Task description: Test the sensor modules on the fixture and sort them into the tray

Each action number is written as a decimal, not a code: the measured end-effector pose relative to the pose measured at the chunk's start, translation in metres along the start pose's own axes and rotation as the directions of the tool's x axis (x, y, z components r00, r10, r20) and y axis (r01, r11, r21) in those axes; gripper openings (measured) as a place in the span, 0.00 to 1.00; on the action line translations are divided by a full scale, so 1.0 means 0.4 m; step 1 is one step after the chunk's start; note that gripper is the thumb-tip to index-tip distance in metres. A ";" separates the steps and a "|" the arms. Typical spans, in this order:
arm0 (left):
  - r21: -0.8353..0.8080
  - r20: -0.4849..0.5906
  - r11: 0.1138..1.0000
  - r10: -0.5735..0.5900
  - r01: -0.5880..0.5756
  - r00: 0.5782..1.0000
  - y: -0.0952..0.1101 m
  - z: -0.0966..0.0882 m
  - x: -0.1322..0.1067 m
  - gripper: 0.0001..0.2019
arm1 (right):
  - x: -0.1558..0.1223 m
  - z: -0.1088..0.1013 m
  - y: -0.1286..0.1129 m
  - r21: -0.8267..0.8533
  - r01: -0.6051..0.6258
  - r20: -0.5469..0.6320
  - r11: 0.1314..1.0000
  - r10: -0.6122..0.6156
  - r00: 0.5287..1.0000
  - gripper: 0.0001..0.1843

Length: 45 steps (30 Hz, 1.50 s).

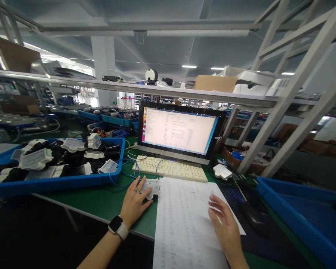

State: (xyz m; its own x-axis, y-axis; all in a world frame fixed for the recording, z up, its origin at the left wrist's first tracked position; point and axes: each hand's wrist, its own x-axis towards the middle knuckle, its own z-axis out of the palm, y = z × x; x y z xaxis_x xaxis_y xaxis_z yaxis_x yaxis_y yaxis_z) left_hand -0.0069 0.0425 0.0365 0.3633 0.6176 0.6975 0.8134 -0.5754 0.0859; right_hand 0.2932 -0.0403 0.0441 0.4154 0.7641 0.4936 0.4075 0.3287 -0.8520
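Note:
My left hand (136,201), with a ring and a watch on the wrist, lies over a small white and grey plastic device (151,186) on the green table. Its fingers rest on the device's left part and the thumb is at the near edge. A blue cable loops behind that hand. Above the right side of printed paper sheets (182,220), my right hand (224,220) hovers with loosely bent fingers slightly apart. I see nothing held in it. The paper's left edge lies close to the device.
A lit monitor (179,130) stands behind a cream keyboard (170,168). At left, a blue bin (72,184) holds several black and white devices. Another white device (222,171) lies right of the keyboard. A dark mouse (253,216) and a blue bin (302,209) are at right.

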 end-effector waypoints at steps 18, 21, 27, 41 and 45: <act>-0.147 0.019 0.988 -0.051 0.053 0.999 -0.002 0.018 -0.008 0.16 | -0.041 -0.135 0.060 -0.257 -0.354 -0.183 0.899 0.314 0.931 0.25; -0.158 0.013 0.987 -0.040 0.042 0.999 -0.006 0.023 -0.010 0.16 | -0.045 -0.134 0.061 -0.271 -0.320 -0.173 0.908 0.282 0.944 0.24; -0.153 0.007 0.988 -0.032 0.033 0.999 -0.012 0.030 -0.012 0.15 | -0.047 -0.124 0.047 -0.279 -0.257 -0.150 0.925 0.223 0.963 0.25; -0.122 -0.059 0.992 0.033 -0.040 0.998 -0.029 0.041 -0.011 0.14 | -0.042 -0.110 0.048 -0.211 -0.216 -0.150 0.953 0.187 0.971 0.26; -0.123 -0.040 0.992 0.033 -0.037 0.999 -0.037 0.048 -0.014 0.15 | -0.044 -0.110 0.053 -0.210 -0.211 -0.144 0.955 0.184 0.972 0.25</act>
State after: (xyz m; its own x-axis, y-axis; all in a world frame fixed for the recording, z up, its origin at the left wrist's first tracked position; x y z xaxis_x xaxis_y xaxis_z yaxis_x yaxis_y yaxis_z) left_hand -0.0124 0.0579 0.0178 0.3713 0.5767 0.7277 0.7373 -0.6595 0.1465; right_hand 0.3305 -0.0712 0.0252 0.5961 0.7232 0.3487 0.4721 0.0356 -0.8809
